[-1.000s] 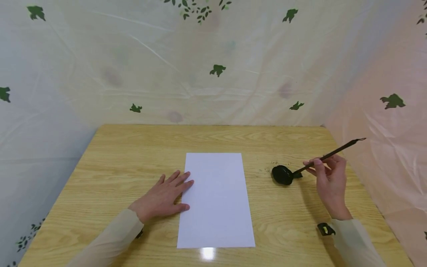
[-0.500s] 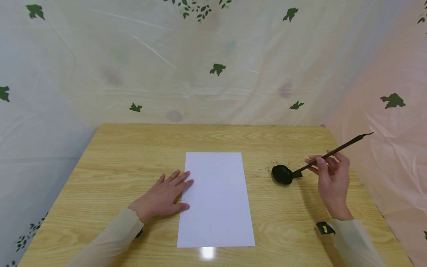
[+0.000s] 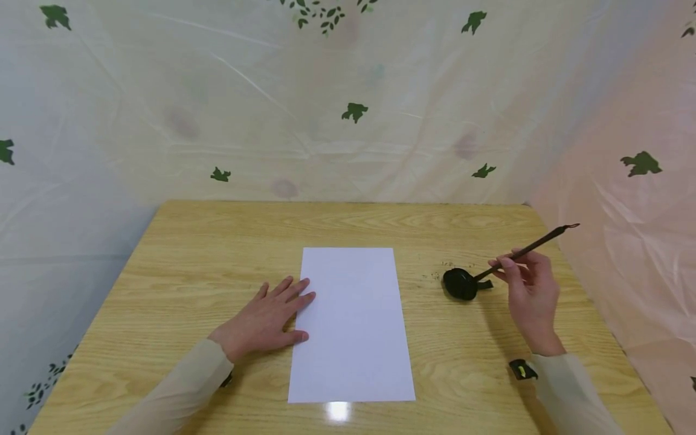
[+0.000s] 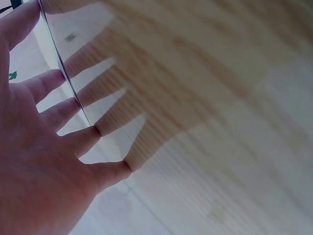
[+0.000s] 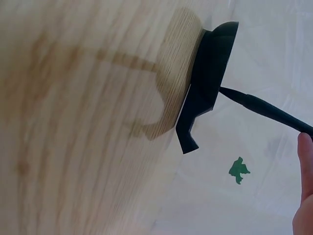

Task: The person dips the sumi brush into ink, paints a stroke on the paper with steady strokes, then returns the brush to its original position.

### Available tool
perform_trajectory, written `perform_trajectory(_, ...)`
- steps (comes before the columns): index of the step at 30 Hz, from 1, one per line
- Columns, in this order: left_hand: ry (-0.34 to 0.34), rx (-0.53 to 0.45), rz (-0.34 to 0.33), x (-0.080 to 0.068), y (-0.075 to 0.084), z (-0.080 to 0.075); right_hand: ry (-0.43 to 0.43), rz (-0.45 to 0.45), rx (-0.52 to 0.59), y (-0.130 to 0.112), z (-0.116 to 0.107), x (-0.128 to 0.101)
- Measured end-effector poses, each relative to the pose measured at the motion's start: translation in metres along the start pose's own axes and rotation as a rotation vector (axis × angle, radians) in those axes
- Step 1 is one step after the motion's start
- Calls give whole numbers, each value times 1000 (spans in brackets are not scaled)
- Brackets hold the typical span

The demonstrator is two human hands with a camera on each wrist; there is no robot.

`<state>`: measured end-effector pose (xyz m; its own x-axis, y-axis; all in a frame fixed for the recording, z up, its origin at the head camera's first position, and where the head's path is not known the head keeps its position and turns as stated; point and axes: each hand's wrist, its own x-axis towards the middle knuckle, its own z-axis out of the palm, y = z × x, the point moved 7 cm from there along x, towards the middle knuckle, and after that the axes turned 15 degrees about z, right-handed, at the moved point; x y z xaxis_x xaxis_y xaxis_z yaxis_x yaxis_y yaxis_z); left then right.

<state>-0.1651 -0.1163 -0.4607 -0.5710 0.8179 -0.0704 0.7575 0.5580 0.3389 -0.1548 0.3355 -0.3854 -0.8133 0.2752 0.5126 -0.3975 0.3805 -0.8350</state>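
Observation:
A blank white sheet of paper (image 3: pixel 356 338) lies at the table's middle. My left hand (image 3: pixel 263 320) rests on its left edge, fingers spread, and the left wrist view shows these fingers (image 4: pixel 111 172) touching the glossy surface. On the right, my right hand (image 3: pixel 534 296) pinches a dark calligraphy brush (image 3: pixel 544 240) partway along its handle. The brush slants down to the left, its looped end up. Its tip reaches into a black ink dish (image 3: pixel 460 284) with a short handle. In the right wrist view, the tip meets the dish's (image 5: pixel 210 63) rim side, and the bristles are hidden inside.
Small dark marks (image 3: pixel 434 277) dot the wood just left of and behind the dish. The wooden table (image 3: pixel 163 290) ends at a pale curtain (image 3: pixel 304 151) printed with green birds, which hangs behind and along both sides. A black wrist device (image 3: pixel 524 369) sits under the right sleeve.
My right hand shifted slightly right with the brush, then back left and a bit lower, the brush tip staying at the dish. The left hand and the paper kept still.

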Motion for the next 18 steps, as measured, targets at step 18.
perform_trajectory(18, 2, -1, 2, 0, 0, 0, 39, 8, -69, 3, 0, 4)
